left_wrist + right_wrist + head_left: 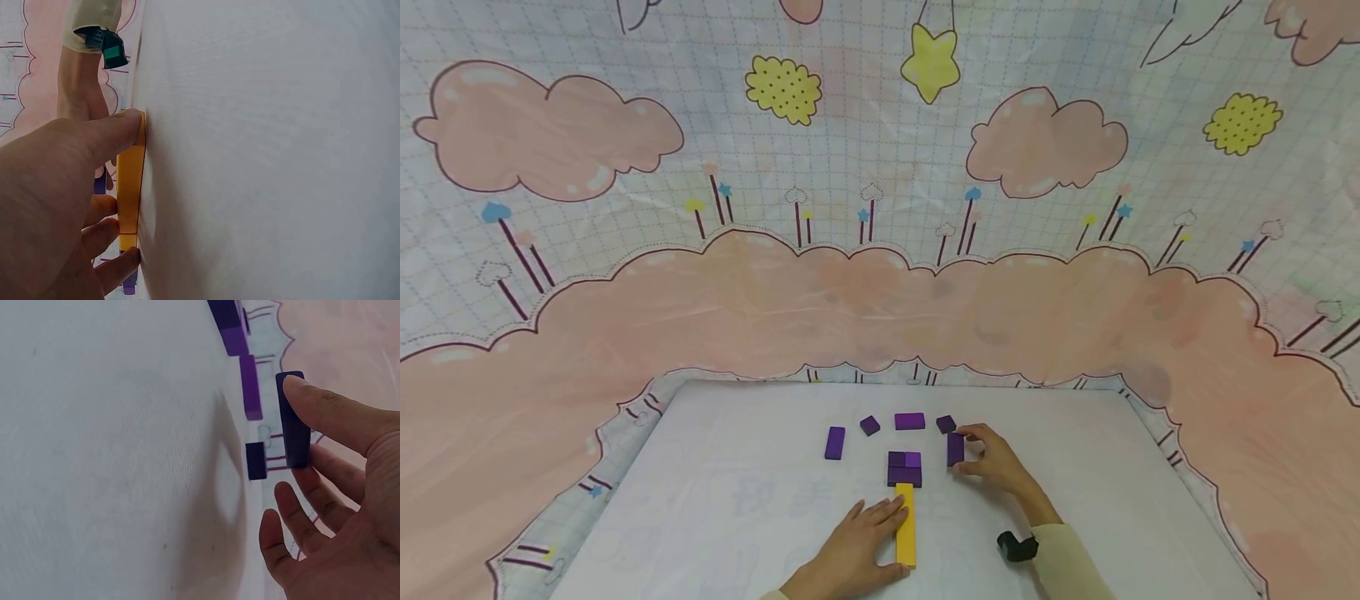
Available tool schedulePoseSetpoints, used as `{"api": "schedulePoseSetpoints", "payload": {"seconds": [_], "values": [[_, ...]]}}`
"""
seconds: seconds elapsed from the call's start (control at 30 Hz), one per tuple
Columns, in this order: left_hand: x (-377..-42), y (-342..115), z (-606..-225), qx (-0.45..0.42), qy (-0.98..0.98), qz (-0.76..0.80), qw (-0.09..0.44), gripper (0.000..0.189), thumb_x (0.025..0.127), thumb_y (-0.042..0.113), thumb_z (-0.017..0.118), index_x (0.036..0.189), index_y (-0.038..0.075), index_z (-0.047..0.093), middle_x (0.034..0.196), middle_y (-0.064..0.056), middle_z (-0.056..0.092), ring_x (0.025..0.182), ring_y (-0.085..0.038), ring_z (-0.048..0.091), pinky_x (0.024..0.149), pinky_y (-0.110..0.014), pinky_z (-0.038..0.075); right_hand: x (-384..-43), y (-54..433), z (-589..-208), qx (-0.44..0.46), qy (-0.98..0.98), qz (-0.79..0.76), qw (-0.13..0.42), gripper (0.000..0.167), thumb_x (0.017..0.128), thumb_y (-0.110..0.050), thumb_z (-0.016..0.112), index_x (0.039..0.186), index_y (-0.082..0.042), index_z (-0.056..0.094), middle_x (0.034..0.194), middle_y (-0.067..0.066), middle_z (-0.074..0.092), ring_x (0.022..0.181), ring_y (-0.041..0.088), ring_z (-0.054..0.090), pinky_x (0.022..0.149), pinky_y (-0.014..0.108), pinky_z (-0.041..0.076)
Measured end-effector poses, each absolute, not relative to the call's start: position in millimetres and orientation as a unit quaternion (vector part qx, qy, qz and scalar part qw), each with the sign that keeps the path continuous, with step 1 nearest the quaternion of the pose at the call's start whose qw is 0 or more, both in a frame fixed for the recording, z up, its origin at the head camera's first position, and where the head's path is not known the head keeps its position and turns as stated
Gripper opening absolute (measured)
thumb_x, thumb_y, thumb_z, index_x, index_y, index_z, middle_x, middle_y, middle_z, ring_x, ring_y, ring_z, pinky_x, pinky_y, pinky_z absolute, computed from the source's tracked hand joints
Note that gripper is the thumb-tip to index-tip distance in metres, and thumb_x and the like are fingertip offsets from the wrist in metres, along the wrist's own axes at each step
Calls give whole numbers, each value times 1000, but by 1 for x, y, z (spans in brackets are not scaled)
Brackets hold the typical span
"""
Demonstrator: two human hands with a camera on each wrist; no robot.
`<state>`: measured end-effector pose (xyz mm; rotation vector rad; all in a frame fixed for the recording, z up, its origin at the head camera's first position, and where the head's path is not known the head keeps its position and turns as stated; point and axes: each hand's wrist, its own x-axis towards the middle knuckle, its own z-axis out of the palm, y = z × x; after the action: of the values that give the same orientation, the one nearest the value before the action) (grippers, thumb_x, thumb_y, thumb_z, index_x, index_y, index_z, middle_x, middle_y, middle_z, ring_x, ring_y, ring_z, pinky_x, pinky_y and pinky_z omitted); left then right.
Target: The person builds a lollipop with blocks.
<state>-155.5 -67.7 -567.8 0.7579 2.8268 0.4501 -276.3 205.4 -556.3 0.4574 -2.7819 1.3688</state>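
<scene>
My right hand (997,461) pinches a dark purple rectangular block (955,450) by its ends, between thumb and fingertips. In the right wrist view this block is held up off the white surface, its other fingers spread below. My left hand (859,542) rests along a long yellow strip (907,537), fingertips on its upper part and thumb at its near end. Seams cross the strip (130,187) in the left wrist view. Right at the strip's far end sits a purple group of blocks (904,475), two small squares behind one longer piece.
Behind the group, a purple rectangular block (910,422) lies between two small dark purple cubes (869,426) (946,424). Another purple rectangular block (834,443) lies at left. A white tabletop (700,500) carries everything, with a cloud-patterned cloth (850,308) behind. A dark device (1017,547) is on the right wrist.
</scene>
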Motion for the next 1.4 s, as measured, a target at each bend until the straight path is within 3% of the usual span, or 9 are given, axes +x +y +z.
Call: {"api": "schedulePoseSetpoints", "payload": {"seconds": [0.7,1.03,1.4], "values": [[-159,-64,-566,245,952,156,101,78,83,67,62,149,30,43,159,12,34,146,-17,37,119,-56,27,-281,188,-552,146,-889,435,2,60,70,-14,88,125,-11,63,129,8,61,116,29,57,96,49,53],[-158,-62,-567,241,952,162,102,78,83,67,62,148,29,44,158,11,36,145,-18,38,119,-57,27,-283,181,-556,159,-890,427,-3,61,71,-11,87,127,-6,61,131,13,59,119,36,58,99,54,51],[-152,-59,-567,242,952,162,90,78,83,66,62,148,28,44,159,10,36,145,-18,38,119,-56,28,-283,175,-563,163,-900,405,8,58,71,-9,86,125,-6,63,128,13,61,115,34,60,100,52,51]]}}
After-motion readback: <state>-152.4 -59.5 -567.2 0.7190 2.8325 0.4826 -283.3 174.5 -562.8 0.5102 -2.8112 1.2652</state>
